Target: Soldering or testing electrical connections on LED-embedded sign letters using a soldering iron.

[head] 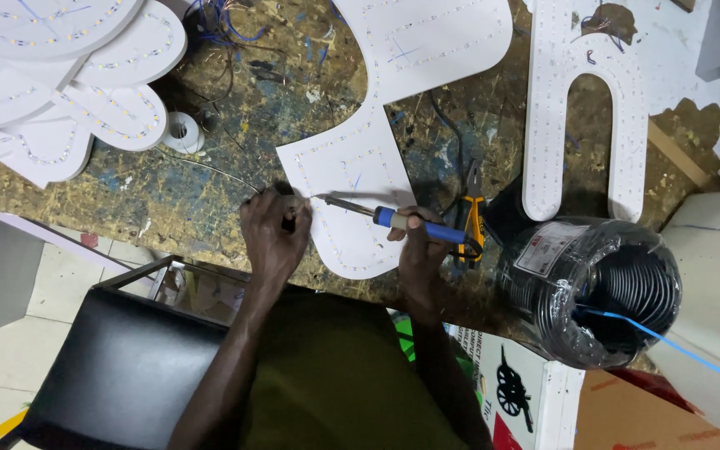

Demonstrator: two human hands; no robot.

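I note the right hand closed in a pen-like grip around the blue handle of a soldering iron. The iron's long axis runs nearly level across the view, its metal tip pointing toward the left hand and ending at the upper left corner of the lower white letter panel.

The left hand is pinched shut just beside that tip, fingers bunched on the panel's edge. A thin wire arcs in from the left and ends at these fingers; I judge they hold it, though the contact itself is hidden. Tip and pinch are almost touching, so the left hand is the nearer to the working point.

Both forearms rise from the bottom of the view, wrists lying low over the stained workbench.

Just right of the right hand lie yellow-handled pliers. Further right sits a wrapped coil of black cable with a blue strand trailing out. A small white tape roll lies up and left, near stacked white panels.
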